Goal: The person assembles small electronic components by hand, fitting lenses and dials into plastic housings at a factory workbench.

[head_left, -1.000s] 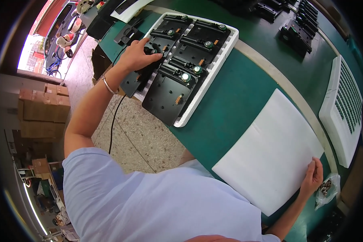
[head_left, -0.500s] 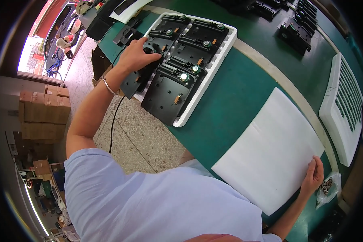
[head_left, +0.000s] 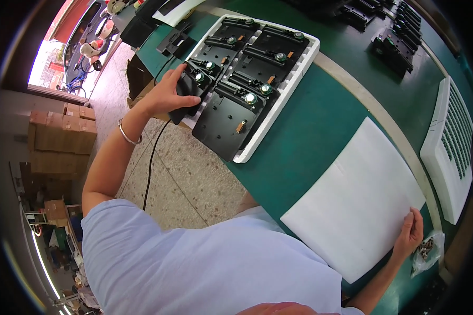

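Observation:
My left hand (head_left: 165, 96) grips a black panel unit (head_left: 188, 86) at the near-left part of a white foam tray (head_left: 270, 122), its thumb and fingers spread across the unit's sides. Several similar black units (head_left: 222, 126), with round silver parts and small orange-brown connectors, lie in the tray on the green table. Over on the right, my right hand (head_left: 409, 234) has its fingers curled at the edge of a white foam sheet (head_left: 355, 202), which lies flat along the table's near side. The palm side of the left hand is hidden.
A white tray with rows of slots (head_left: 446, 152) stands at the far right. Near my right hand lies a clear bag of small parts (head_left: 429, 253). More black units (head_left: 394, 50) sit at the back. A black device (head_left: 174, 42) with a cable is left of the foam tray.
My left hand has drawn slightly down and left, and the black unit in it now sits more tilted. The right hand stays at the sheet's edge. The whole view has shifted slightly.

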Motion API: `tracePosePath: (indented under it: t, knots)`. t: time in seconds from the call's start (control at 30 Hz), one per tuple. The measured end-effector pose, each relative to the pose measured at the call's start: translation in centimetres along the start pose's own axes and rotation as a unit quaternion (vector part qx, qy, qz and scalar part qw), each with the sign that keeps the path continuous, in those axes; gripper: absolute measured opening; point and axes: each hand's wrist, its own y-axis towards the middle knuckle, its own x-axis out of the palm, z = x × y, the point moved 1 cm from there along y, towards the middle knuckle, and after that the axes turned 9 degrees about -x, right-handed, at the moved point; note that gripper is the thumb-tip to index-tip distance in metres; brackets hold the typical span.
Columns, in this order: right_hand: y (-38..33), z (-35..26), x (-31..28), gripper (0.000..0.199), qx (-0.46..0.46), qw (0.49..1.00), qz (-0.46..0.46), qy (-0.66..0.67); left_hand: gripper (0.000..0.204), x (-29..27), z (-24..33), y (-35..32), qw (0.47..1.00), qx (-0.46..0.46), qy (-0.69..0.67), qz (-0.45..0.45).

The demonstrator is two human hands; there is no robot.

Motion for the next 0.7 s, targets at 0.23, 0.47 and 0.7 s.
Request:
tracePosePath:
  t: [0.23, 0.47, 0.7]
  knots:
    - [0.1, -0.2, -0.2, 0.018, 0.015, 0.999, -0.015, 0.039, 0.110, 1.6, 1.4, -1.5, 0.997, -0.024, 0.039, 0.061]
    - [-0.1, 0.1, -0.1, 0.018, -0.006, 1.000, -0.010, 0.021, 0.104, 0.7, 4.4, -2.6, 0.982, -0.131, 0.129, 0.036]
    - [-0.1, 0.2, -0.3, 0.019, 0.008, 0.999, -0.024, 0.027, 0.098, 1.1, 4.1, -2.9, 0.982, -0.122, 0.136, 0.047]
